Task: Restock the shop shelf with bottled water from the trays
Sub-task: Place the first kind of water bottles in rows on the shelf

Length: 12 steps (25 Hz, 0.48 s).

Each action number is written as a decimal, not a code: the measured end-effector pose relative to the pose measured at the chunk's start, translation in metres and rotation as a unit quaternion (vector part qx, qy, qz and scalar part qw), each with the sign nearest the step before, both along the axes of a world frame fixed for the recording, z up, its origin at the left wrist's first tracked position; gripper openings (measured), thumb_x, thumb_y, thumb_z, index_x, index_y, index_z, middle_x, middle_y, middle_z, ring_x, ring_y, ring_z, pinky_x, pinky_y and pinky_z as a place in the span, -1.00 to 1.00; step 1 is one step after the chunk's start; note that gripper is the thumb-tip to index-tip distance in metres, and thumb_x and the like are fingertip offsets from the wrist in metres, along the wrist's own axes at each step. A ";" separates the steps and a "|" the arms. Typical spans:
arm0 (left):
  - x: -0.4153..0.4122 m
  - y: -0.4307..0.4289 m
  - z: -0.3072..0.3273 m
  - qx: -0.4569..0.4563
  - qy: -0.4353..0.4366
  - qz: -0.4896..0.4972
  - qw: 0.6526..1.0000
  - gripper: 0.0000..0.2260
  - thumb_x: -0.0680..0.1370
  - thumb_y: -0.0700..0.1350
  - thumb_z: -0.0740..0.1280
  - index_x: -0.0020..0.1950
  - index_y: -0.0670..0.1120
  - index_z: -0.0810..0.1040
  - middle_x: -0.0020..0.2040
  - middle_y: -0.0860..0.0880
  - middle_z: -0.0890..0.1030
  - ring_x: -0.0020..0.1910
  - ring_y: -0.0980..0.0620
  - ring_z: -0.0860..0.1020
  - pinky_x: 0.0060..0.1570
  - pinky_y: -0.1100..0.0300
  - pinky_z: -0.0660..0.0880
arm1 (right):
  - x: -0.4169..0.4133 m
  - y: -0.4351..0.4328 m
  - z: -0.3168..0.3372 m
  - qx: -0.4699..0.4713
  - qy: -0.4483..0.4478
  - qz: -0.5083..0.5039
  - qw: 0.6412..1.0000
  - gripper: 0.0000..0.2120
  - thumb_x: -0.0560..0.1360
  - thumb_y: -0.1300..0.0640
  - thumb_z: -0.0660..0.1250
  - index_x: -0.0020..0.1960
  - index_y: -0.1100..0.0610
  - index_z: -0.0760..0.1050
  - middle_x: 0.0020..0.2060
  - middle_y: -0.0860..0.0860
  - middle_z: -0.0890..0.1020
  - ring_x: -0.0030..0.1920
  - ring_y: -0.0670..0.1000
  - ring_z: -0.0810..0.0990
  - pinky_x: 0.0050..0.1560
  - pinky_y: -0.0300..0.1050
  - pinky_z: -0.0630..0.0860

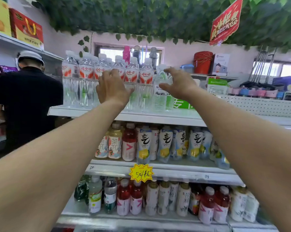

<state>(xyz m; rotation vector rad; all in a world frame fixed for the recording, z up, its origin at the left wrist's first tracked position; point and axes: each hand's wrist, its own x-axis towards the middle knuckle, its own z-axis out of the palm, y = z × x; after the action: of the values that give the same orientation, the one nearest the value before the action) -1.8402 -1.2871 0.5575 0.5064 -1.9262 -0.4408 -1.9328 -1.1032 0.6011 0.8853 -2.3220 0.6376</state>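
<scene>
Top shelf (158,117) partly restocked, both hands released

Left hand (112,88) open, straight fingers against the red-label water row (107,72) filling the shelf's left part; lone clear bottle (160,91) stands upright mid-shelf, right hand (179,82) spread just beside it, gripping nothing, contact unclear; room remains on the shelf's right part, trays not in view, so I'd judge roughly half done

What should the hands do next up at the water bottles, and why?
Probably let the right hand settle the white-labelled water bottle and come away. It already stands upright on the top shelf, at the right end of the red-labelled water bottles, which the left hand touches. Whether the right hand grips it is unclear.
</scene>
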 end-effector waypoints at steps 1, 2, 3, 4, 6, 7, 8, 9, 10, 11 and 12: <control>0.011 -0.002 -0.007 -0.004 -0.016 0.005 1.000 -0.33 0.50 0.11 0.48 0.49 -0.10 0.32 0.46 -0.15 0.35 0.45 -0.17 0.31 0.39 -0.12 0.28 | 0.011 -0.003 -0.009 0.008 -0.008 -0.002 1.000 -0.36 0.58 -0.13 0.37 0.59 -0.01 0.26 0.51 0.10 0.40 0.48 0.16 0.38 0.47 0.09 0.35; 0.020 -0.005 -0.016 -0.004 -0.030 0.006 1.000 -0.33 0.50 0.12 0.47 0.50 -0.10 0.32 0.47 -0.15 0.33 0.46 -0.18 0.30 0.40 -0.12 0.27 | 0.020 -0.007 -0.021 0.015 -0.019 -0.003 1.000 -0.36 0.58 -0.14 0.37 0.58 0.00 0.25 0.51 0.10 0.39 0.49 0.17 0.37 0.47 0.10 0.35; 0.029 -0.008 -0.027 -0.002 -0.043 0.005 0.999 -0.33 0.51 0.14 0.46 0.50 -0.10 0.32 0.48 -0.15 0.33 0.45 -0.18 0.31 0.40 -0.13 0.28 | 0.029 -0.011 -0.034 0.023 -0.031 -0.004 0.999 -0.35 0.58 -0.14 0.36 0.58 0.01 0.25 0.51 0.10 0.40 0.49 0.17 0.37 0.47 0.10 0.35; 0.034 -0.011 -0.039 0.002 -0.057 0.002 0.998 -0.34 0.51 0.15 0.44 0.50 -0.10 0.32 0.47 -0.16 0.33 0.44 -0.19 0.32 0.38 -0.12 0.30 | 0.036 -0.015 -0.048 0.030 -0.044 -0.006 0.999 -0.35 0.59 -0.14 0.36 0.59 0.02 0.25 0.51 0.11 0.39 0.49 0.18 0.38 0.46 0.09 0.36; 0.045 -0.016 -0.068 0.014 -0.088 -0.003 0.996 -0.36 0.52 0.16 0.42 0.49 -0.10 0.33 0.47 -0.16 0.33 0.42 -0.19 0.33 0.35 -0.10 0.32 | 0.047 -0.023 -0.079 0.045 -0.073 -0.008 0.996 -0.35 0.59 -0.15 0.34 0.59 0.03 0.24 0.52 0.12 0.38 0.49 0.18 0.38 0.45 0.09 0.38; 0.050 -0.019 -0.085 0.021 -0.105 -0.007 0.994 -0.36 0.52 0.17 0.42 0.49 -0.10 0.34 0.48 -0.15 0.32 0.42 -0.19 0.33 0.35 -0.10 0.32 | 0.052 -0.028 -0.097 0.054 -0.091 -0.007 0.994 -0.35 0.60 -0.15 0.34 0.59 0.03 0.24 0.52 0.12 0.38 0.48 0.18 0.38 0.44 0.09 0.39; 0.055 -0.021 -0.103 0.031 -0.116 -0.009 0.993 -0.37 0.52 0.16 0.42 0.49 -0.09 0.35 0.48 -0.15 0.32 0.43 -0.18 0.32 0.35 -0.09 0.32 | 0.055 -0.034 -0.116 0.062 -0.108 -0.007 0.992 -0.35 0.60 -0.15 0.34 0.59 0.04 0.24 0.51 0.13 0.39 0.48 0.18 0.38 0.42 0.09 0.41; 0.059 -0.025 -0.123 0.047 -0.125 -0.010 0.991 -0.39 0.52 0.16 0.43 0.47 -0.09 0.37 0.47 -0.15 0.33 0.43 -0.18 0.32 0.35 -0.07 0.31 | 0.058 -0.040 -0.137 0.070 -0.124 -0.009 0.990 -0.35 0.59 -0.15 0.33 0.59 0.04 0.25 0.49 0.15 0.41 0.46 0.19 0.39 0.40 0.09 0.42; 0.061 -0.028 -0.144 0.064 -0.133 -0.011 0.989 -0.41 0.51 0.15 0.44 0.45 -0.08 0.38 0.46 -0.15 0.34 0.44 -0.18 0.31 0.35 -0.06 0.30 | 0.059 -0.047 -0.158 0.081 -0.135 -0.011 0.987 -0.36 0.58 -0.15 0.33 0.58 0.05 0.27 0.46 0.17 0.44 0.45 0.20 0.41 0.38 0.08 0.42; 0.064 -0.032 -0.167 0.081 -0.148 -0.010 0.986 -0.41 0.51 0.14 0.45 0.44 -0.08 0.39 0.47 -0.15 0.33 0.45 -0.17 0.30 0.36 -0.06 0.30 | 0.059 -0.053 -0.181 0.096 -0.150 -0.010 0.984 -0.37 0.58 -0.15 0.33 0.56 0.06 0.29 0.44 0.18 0.46 0.43 0.21 0.42 0.37 0.07 0.43; 0.066 -0.036 -0.190 0.092 -0.166 -0.010 0.982 -0.40 0.51 0.14 0.44 0.45 -0.08 0.37 0.48 -0.15 0.33 0.46 -0.17 0.29 0.36 -0.07 0.30 | 0.061 -0.057 -0.204 0.107 -0.163 -0.009 0.981 -0.38 0.57 -0.14 0.33 0.55 0.07 0.31 0.43 0.18 0.48 0.42 0.22 0.44 0.35 0.07 0.43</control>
<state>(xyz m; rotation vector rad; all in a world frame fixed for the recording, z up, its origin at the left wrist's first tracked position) -1.7741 -1.3233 0.3672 0.7181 -2.2227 -0.5793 -1.8722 -1.1600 0.3967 0.9102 -2.7307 0.5679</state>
